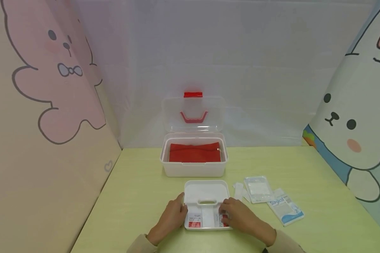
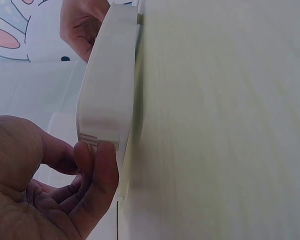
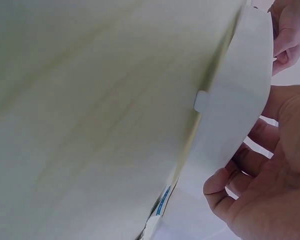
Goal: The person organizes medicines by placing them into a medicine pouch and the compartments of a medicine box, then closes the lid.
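A shallow white plastic tray (image 1: 207,189) with a slotted grip in its middle lies on the table in front of me. My left hand (image 1: 173,212) grips its left end, fingertips against the end wall in the left wrist view. A white-and-red packet (image 1: 194,221) lies in the tray's left front compartment. My right hand (image 1: 240,215) reaches over the right rim with curled fingers, thumb and forefinger at a second white-and-red packet (image 1: 224,220) in the right front compartment. That packet is partly covered by the hand. In the right wrist view the fingertips are hidden behind the tray wall.
Behind the tray stands a white box (image 1: 194,170) with its clear lid (image 1: 193,105) raised and a red pouch (image 1: 194,153) inside. To the right lie white strips (image 1: 239,191), a clear-wrapped white pad (image 1: 259,189) and a packet printed "Surgical" (image 1: 285,207).
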`<state>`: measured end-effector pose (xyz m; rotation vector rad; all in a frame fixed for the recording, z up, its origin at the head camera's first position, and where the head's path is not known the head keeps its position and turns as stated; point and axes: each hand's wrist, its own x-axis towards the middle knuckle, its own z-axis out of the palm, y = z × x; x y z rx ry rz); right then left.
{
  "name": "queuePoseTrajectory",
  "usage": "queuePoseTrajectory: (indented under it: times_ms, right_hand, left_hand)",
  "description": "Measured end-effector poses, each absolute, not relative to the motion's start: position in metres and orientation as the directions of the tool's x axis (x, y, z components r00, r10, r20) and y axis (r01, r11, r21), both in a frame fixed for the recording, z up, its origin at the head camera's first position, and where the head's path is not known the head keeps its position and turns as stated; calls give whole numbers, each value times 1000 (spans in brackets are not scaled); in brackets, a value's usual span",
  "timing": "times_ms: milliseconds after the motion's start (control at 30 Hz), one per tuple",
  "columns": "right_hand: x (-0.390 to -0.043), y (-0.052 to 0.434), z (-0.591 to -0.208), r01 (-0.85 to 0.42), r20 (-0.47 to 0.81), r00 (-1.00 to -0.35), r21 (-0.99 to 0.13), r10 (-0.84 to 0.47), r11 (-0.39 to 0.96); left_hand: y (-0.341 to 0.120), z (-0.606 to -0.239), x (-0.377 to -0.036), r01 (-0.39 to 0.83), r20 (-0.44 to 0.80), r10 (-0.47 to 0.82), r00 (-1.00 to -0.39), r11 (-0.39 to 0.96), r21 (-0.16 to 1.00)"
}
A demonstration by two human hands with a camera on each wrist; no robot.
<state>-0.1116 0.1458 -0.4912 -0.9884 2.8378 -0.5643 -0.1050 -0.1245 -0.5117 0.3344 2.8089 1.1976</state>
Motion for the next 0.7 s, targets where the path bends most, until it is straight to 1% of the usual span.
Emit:
queuePoseTrajectory:
  times_ms: [300,500,633,700]
  right_hand:
    - [-110,147,-489,-598,59,-781,-358,-622,717]
    - [-109,151,-469,-576,99,-803,-382,-587,723]
    - [-116,157,-455,-565,148,-819,-367,-554,739]
    - [-119,162,-449,-575,186,-816,-359,-547,735]
  left_hand:
    - [-124,-512,-106,165,16,220,-975,678,716]
    - [-124,-513,-105,159,14,216,-976,673,722]
    - [-125,-512,-105,161,20,211,-977,678,717]
    - [-124,-511,-104,163,22,212,-977,678,717]
